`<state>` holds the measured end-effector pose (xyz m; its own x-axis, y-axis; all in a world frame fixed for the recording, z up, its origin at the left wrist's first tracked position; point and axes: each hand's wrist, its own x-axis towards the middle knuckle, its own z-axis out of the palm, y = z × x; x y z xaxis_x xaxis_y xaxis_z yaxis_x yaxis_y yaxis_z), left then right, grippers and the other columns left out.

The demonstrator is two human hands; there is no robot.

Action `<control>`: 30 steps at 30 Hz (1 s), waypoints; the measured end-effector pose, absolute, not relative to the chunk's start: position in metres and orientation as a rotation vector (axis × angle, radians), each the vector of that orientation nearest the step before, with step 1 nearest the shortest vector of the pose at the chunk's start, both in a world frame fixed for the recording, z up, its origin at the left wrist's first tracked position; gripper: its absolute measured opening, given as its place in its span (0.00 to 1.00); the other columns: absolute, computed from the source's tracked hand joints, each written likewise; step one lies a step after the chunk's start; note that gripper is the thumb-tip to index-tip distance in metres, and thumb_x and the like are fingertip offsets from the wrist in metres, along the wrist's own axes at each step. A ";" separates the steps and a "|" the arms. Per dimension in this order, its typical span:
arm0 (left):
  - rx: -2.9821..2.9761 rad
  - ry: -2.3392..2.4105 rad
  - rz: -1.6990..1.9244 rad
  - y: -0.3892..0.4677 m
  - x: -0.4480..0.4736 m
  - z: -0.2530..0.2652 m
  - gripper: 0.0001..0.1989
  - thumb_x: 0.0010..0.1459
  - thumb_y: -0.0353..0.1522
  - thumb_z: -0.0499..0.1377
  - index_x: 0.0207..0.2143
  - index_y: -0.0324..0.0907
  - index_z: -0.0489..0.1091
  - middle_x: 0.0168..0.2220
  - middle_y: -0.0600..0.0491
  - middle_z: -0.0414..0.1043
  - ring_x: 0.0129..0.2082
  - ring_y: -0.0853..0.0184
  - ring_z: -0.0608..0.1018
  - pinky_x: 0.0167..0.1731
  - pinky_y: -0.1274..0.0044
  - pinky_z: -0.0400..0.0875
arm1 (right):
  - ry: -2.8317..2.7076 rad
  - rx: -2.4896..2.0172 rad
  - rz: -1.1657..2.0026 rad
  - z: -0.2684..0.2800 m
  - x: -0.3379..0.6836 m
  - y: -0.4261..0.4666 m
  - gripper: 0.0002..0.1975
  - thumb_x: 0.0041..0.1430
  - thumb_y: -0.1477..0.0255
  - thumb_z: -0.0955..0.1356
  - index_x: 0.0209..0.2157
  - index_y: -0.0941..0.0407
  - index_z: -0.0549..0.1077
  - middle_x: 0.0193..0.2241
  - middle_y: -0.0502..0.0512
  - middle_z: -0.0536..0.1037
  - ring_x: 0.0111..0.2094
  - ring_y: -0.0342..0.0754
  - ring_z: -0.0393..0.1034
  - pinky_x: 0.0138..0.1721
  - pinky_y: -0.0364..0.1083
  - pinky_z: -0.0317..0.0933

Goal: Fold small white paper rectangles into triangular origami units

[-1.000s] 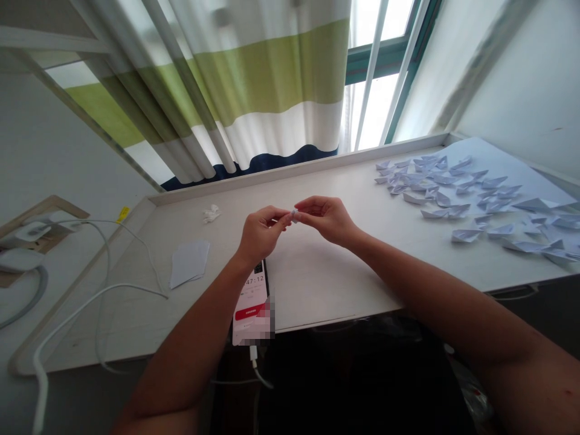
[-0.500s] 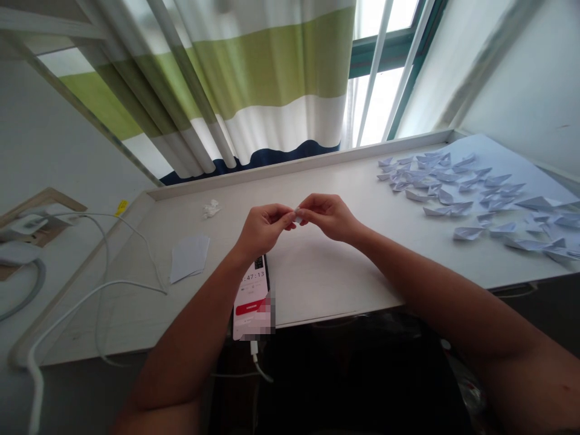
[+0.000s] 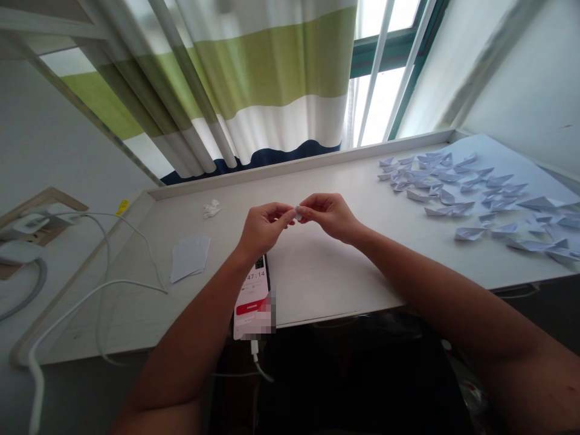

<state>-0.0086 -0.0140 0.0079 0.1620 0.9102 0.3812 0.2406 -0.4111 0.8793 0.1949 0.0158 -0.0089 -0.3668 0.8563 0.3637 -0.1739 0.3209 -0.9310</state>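
A small folded piece of white paper (image 3: 298, 212) is pinched between both my hands above the middle of the desk. My left hand (image 3: 266, 227) grips its left side with thumb and forefinger. From the other side, my right hand (image 3: 330, 215) holds it the same way, thumb toward me. Fingers cover most of the paper, so its folded shape cannot be made out. Many folded paper boats (image 3: 449, 209) lie spread on the right of the desk. Left of my left forearm rests a small stack of white paper sheets (image 3: 190, 257).
A phone (image 3: 252, 302) with a timer lies under my left wrist, a white cable (image 3: 254, 349) plugged into it. Crumpled white paper scraps (image 3: 212, 209) sit at the back left. White cords (image 3: 136, 283) cross the left side. A raised ledge (image 3: 272, 172) borders the desk's back.
The small paper between my fingertips has shifted slightly as the fingers move on it. Both hands stay in nearly the same place.
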 end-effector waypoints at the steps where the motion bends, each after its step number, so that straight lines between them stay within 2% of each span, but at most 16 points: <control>1: 1.787 1.109 1.249 -0.013 -0.010 0.008 0.14 0.59 0.42 0.74 0.39 0.41 0.86 0.34 0.47 0.86 0.32 0.64 0.85 0.33 0.74 0.80 | -1.609 -0.666 1.233 -0.009 0.197 0.017 0.23 0.55 0.51 0.82 0.34 0.57 0.84 0.32 0.57 0.86 0.34 0.49 0.81 0.40 0.52 0.78; 4: 1.824 1.134 1.229 -0.011 -0.013 0.008 0.13 0.58 0.42 0.75 0.37 0.42 0.87 0.31 0.48 0.86 0.31 0.64 0.84 0.31 0.74 0.79 | -1.685 -0.691 1.188 -0.008 0.199 0.017 0.22 0.55 0.51 0.81 0.33 0.57 0.84 0.33 0.57 0.86 0.35 0.49 0.80 0.39 0.51 0.77; 10: 1.764 1.066 1.382 -0.012 -0.006 0.005 0.11 0.59 0.41 0.74 0.37 0.42 0.87 0.32 0.49 0.86 0.31 0.64 0.85 0.34 0.72 0.83 | -1.517 -0.626 1.303 -0.006 0.194 0.012 0.18 0.57 0.54 0.81 0.33 0.55 0.84 0.32 0.55 0.86 0.35 0.50 0.81 0.39 0.52 0.79; 19: 1.670 1.080 1.465 -0.013 -0.002 0.004 0.12 0.58 0.41 0.75 0.37 0.42 0.86 0.34 0.48 0.86 0.33 0.62 0.86 0.40 0.68 0.85 | -1.354 -0.640 1.370 -0.007 0.189 0.011 0.21 0.51 0.52 0.83 0.33 0.55 0.83 0.33 0.55 0.86 0.36 0.50 0.81 0.46 0.55 0.79; 23: 1.681 1.064 1.400 -0.012 -0.006 0.005 0.12 0.59 0.40 0.75 0.41 0.42 0.86 0.35 0.49 0.86 0.35 0.62 0.86 0.42 0.69 0.84 | -1.314 -0.655 1.394 -0.008 0.189 0.013 0.23 0.49 0.51 0.84 0.32 0.55 0.82 0.33 0.54 0.85 0.36 0.50 0.81 0.48 0.55 0.79; 27: 1.747 1.065 1.321 -0.012 -0.010 0.008 0.15 0.60 0.37 0.73 0.48 0.44 0.84 0.38 0.50 0.85 0.37 0.63 0.86 0.41 0.70 0.84 | -1.299 -0.610 1.367 -0.010 0.189 0.014 0.22 0.50 0.53 0.84 0.34 0.55 0.81 0.33 0.52 0.84 0.34 0.48 0.80 0.44 0.53 0.80; 30: 1.813 1.103 1.289 -0.013 -0.011 0.012 0.12 0.60 0.37 0.73 0.45 0.43 0.83 0.38 0.50 0.84 0.37 0.63 0.86 0.40 0.71 0.83 | -1.325 -0.581 1.349 -0.010 0.189 0.015 0.22 0.52 0.53 0.83 0.39 0.53 0.82 0.33 0.50 0.83 0.34 0.47 0.80 0.44 0.53 0.80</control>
